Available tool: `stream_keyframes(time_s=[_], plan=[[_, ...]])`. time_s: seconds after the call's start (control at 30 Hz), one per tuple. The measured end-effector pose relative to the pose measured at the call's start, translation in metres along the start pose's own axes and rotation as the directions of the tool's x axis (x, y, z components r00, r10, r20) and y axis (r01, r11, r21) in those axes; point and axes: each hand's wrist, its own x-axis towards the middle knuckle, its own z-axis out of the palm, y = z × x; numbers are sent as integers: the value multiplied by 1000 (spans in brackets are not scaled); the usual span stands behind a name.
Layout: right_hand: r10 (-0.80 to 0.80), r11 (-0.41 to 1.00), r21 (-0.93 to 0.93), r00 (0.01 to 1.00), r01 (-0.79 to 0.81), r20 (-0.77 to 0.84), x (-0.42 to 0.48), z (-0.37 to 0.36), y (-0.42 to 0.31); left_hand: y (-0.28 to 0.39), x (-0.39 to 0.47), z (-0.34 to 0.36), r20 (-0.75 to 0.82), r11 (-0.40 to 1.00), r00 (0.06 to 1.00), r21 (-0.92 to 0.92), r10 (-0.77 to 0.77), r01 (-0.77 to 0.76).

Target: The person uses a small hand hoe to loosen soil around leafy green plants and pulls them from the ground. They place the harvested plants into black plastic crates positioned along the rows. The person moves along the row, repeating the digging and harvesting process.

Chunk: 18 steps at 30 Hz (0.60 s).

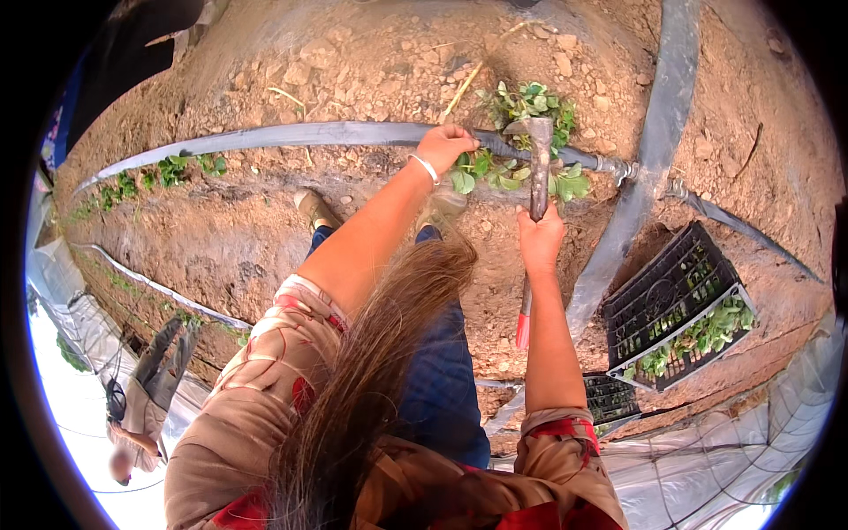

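Observation:
My right hand (540,235) grips the handle of a hoe (540,152); its metal head lies over leafy green seedlings (553,109) heaped on the soil. A red part shows at the handle's lower end. At the grey flat irrigation hose (331,133), my left hand (447,149) has thumb and fingers close together by its edge; whether they pinch it or touch it I cannot tell. More leafy plants (487,171) stand just below the hose, between my two hands.
A wide grey hose (652,146) crosses at the right, joined by clamped fittings (623,169). Black plastic crates (676,305) of seedlings stand right. Young plants (172,170) line the row at left. Another person (149,391) stands far left. Plastic sheeting (702,450) borders the ground.

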Motion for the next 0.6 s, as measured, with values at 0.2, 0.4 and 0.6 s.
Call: stream_keyframes(time_s=[0.2,0.4,0.6], plan=[[-70,996,-61,998,69,-7,9,-5,2,26,-57,-86,-4,920,995,-380,98,-92],[-66,989,-132,997,61,-30,-12,-3,-34,6,-95,-191,-156,902,983,-405,95,-152],[-108,992,78,989,101,96,-65,35,-95,-6,-120,-238,-116,912,993,-403,31,-75]])
